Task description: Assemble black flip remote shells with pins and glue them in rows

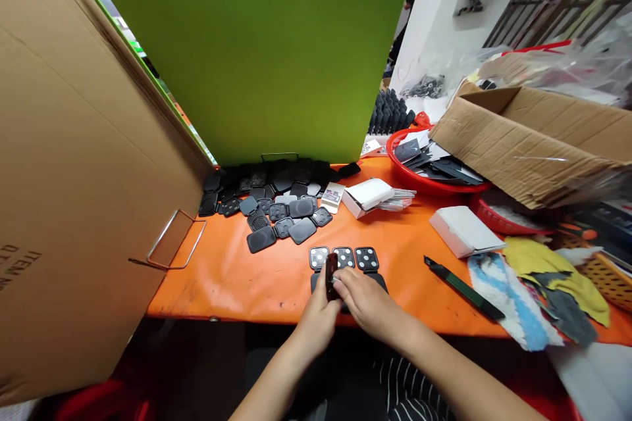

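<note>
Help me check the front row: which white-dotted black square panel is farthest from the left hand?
The rightmost panel; the left panel and middle panel lie nearer the left hand.

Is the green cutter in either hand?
No, the green cutter lies on the orange table, apart from the left hand and right hand, which are on a dark case.

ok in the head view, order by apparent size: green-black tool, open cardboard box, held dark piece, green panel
1. Green panel
2. Open cardboard box
3. Green-black tool
4. Held dark piece
</note>
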{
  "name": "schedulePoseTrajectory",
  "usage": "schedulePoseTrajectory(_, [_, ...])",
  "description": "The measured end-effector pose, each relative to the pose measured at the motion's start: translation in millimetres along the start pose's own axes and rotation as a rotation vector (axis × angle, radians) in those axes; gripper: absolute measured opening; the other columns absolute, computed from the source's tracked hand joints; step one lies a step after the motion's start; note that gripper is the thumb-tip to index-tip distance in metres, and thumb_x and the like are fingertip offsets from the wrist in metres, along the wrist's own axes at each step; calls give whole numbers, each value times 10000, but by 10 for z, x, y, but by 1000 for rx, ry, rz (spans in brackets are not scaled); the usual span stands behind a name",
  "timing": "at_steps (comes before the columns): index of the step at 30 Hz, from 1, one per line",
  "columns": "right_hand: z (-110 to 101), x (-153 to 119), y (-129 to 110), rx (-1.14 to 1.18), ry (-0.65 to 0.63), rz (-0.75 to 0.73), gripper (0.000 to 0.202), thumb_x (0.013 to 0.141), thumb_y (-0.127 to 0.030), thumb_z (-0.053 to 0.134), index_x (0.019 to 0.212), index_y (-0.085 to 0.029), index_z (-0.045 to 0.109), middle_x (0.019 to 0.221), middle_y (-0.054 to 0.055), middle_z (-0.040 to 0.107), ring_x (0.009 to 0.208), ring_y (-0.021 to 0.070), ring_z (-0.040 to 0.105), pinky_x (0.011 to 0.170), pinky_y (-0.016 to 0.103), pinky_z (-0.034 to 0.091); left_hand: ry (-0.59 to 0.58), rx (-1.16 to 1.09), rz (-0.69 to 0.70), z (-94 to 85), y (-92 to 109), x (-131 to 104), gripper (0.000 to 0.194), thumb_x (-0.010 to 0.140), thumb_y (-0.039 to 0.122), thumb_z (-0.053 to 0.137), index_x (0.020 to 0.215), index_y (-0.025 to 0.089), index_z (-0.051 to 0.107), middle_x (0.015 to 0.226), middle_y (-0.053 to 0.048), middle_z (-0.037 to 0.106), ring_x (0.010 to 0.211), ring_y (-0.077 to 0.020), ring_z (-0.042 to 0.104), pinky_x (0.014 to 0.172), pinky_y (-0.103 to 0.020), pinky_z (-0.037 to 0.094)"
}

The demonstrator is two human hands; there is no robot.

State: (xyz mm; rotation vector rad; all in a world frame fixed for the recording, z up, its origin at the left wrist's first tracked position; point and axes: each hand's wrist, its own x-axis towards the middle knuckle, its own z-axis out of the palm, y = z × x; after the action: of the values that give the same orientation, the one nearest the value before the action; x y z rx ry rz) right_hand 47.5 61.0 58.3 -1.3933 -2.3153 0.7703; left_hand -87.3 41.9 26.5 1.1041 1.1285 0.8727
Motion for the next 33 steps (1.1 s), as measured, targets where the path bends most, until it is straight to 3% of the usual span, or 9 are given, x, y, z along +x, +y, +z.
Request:
schedulePoseTrajectory(4, [-42, -149, -22, -139, -12, 53, 237, 926, -198, 353, 916, -154, 586, 860, 86, 590, 790, 192, 564, 714, 310, 441, -6, 191, 63, 90, -31, -47, 739, 749, 90, 493, 1438, 215, 256, 1425, -85, 404, 1334, -239, 316, 1118, -414, 193])
schedulePoseTrajectory(11, [-107, -301, -14, 29, 108, 123, 173, 844, -241, 505, 703, -173, 580, 722, 18, 597, 680, 144, 541, 622, 252, 400, -168, 189, 86, 219, -2, -126, 549, 865, 271, 469, 1391, 166, 348, 1357, -129, 475, 1322, -250, 332, 1098, -412, 231])
schedulePoseTrajectory(14, [-63, -317, 69, 296, 124, 154, 210, 837, -299, 516, 672, -176, 558, 670, -6, 572, 613, 120, 528, 570, 228, 393, -160, 55, 32, 267, 27, -112, 594, 814, 313, 550, 1365, 170, 379, 1297, -122, 530, 1263, -277, 409, 1063, -406, 296])
schedulePoseTrajectory(18, [-34, -309, 157, 786, 51, 313, 413, 923, -502, 273, 871, -188, 535, 514, -67, 437, 397, 100, 426, 432, 223, 386, -174, -221, -200, 278, -11, -113, 789, 774, 438, 582, 1428, 181, 222, 1118, -128, 628, 994, -294, 612, 852, -431, 478])
schedulePoseTrajectory(20, [-79, -296, 147, 687, 112, 303, 398, 941, -460, 249, 876, -188, 532, 577, -35, 492, 500, 125, 501, 519, 256, 441, -185, -190, -197, 262, -50, -141, 814, 791, 445, 566, 1448, 185, 162, 1105, -135, 630, 981, -287, 619, 852, -439, 477])
schedulePoseTrajectory(22, [-144, -284, 102, 416, 158, 230, 323, 945, -344, 297, 820, -182, 547, 758, 37, 583, 725, 164, 569, 690, 302, 459, -135, -25, -82, 236, -66, -183, 724, 820, 377, 547, 1442, 197, 222, 1251, -140, 556, 1152, -280, 523, 991, -437, 380])
schedulePoseTrajectory(25, [-198, -278, 23, 137, 108, 181, 278, 923, -211, 314, 796, -175, 559, 852, 80, 601, 819, 189, 566, 760, 326, 443, -65, 221, 63, 188, -23, -240, 603, 836, 262, 518, 1409, 248, 331, 1360, -98, 472, 1261, -260, 413, 1067, -413, 284])
schedulePoseTrajectory(28, [-175, -286, -11, 117, 87, 186, 283, 925, -195, 304, 784, -180, 549, 805, 67, 593, 759, 181, 565, 707, 309, 450, -69, 316, 88, 140, 45, -263, 596, 835, 224, 508, 1404, 276, 341, 1242, -99, 566, 1130, -264, 523, 1003, -425, 360])
schedulePoseTrajectory(33, [-135, -287, 27, 296, 123, 221, 316, 949, -304, 298, 790, -197, 550, 820, 48, 608, 789, 175, 569, 720, 301, 446, -105, 109, 47, 96, 22, -243, 571, 861, 309, 500, 1407, 267, 336, 1388, -72, 457, 1247, -252, 440, 1046, -394, 330])
